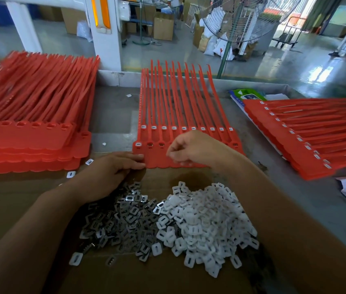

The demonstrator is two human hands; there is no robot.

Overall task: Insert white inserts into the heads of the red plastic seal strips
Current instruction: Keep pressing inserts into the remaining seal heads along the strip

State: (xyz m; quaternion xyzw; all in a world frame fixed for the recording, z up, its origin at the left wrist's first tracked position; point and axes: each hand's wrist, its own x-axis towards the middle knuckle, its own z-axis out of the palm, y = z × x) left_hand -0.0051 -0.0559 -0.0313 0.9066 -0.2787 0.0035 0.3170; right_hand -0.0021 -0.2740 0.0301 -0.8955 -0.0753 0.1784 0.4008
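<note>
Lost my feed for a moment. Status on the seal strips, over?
Left hand flat on front strip sheet edge. Right hand curled above it, blurred, contents unclear. One white insert seated, next two heads empty. Nothing blocking them.

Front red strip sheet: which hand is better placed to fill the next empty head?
Probably the right hand: it hovers beside the empty heads, fingertips pinched, contents blurred. The left hand presses the corner of the front sheet, steadying it.
</note>
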